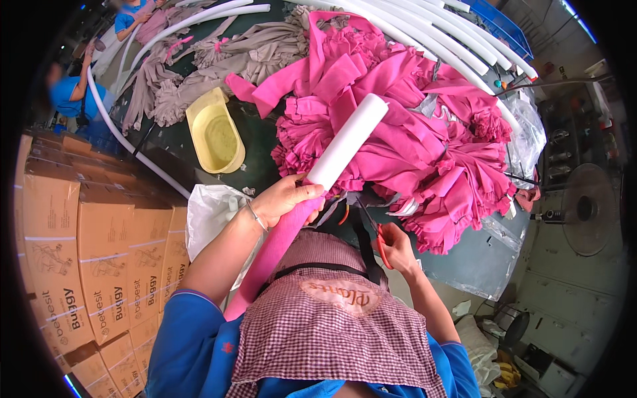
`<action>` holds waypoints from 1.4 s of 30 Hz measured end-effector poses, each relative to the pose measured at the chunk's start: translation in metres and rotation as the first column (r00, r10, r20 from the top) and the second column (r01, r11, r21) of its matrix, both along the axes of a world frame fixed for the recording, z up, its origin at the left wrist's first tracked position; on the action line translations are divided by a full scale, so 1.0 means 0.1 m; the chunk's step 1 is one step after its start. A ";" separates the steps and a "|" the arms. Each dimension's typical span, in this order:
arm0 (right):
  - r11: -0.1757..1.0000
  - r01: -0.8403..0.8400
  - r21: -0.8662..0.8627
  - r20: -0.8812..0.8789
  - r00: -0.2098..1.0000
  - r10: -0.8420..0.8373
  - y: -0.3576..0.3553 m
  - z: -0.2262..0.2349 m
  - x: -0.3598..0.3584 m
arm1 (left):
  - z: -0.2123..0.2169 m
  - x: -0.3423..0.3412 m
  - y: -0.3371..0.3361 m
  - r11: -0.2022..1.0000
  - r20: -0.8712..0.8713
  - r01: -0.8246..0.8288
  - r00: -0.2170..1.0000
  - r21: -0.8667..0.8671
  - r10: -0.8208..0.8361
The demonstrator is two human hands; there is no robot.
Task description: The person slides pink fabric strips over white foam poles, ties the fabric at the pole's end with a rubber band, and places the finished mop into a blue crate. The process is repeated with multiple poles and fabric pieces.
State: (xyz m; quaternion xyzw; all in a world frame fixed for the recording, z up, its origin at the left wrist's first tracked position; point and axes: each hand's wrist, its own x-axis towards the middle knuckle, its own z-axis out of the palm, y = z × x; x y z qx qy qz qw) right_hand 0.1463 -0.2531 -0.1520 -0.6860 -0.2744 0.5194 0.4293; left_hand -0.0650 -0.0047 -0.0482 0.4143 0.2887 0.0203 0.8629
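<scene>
My left hand [282,201] is closed around a white foam tube [350,141], part of which is covered by a pink fabric sleeve [273,249]. The tube's bare white end points up and to the right, while the covered part runs down beside my left arm. In my right hand [400,248] is a pair of red-handled scissors [380,244], held near my apron with the dark blades toward the table. A large heap of pink fabric pieces [398,142] lies just beyond both hands, several of them gathered in folds.
Grey-beige fabric [245,66] and a yellow plastic tub [217,132] lie on the dark table at the left. More white tubes [458,40] cross its far side. Stacked cartons [106,259] stand left; a fan [587,209] is at right. Co-workers in blue [70,99] are far left.
</scene>
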 end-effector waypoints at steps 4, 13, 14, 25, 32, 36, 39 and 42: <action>0.974 -0.226 0.000 0.289 0.933 0.217 0.32 0.85 -0.10 | -0.03 0.02 -0.04 0.999 -0.029 -0.018 0.999 0.031 0.019; 0.882 -0.470 0.036 0.380 0.822 0.423 0.59 0.94 0.02 | 0.00 0.13 -0.16 0.999 0.007 0.032 0.999 0.028 -0.032; 0.871 -0.490 0.027 0.388 0.808 0.443 0.60 0.95 0.04 | -0.02 0.14 -0.16 0.999 0.009 0.036 0.999 0.037 -0.036; 0.800 -0.587 -0.129 0.422 0.697 0.579 0.86 1.08 0.18 | -0.18 0.27 -0.18 0.986 -0.085 0.095 0.993 0.134 -0.084; 0.796 -0.568 -0.209 0.643 0.533 0.550 0.66 0.94 0.19 | -0.56 0.41 -0.15 0.989 -0.009 0.074 0.997 0.132 -0.073; 0.829 -0.543 -0.134 0.642 0.590 0.490 0.52 0.79 0.17 | -0.51 0.55 -0.16 0.974 -0.103 0.206 0.975 0.091 -0.196; 0.817 -0.541 -0.199 0.664 0.539 0.518 0.39 0.73 0.26 | -0.35 0.57 -0.21 0.978 -0.090 0.207 0.975 0.038 -0.203; 0.827 -0.486 -0.281 0.700 0.486 0.523 0.26 0.57 0.36 | -0.71 0.52 -0.19 0.945 -0.083 0.158 0.987 0.288 -0.139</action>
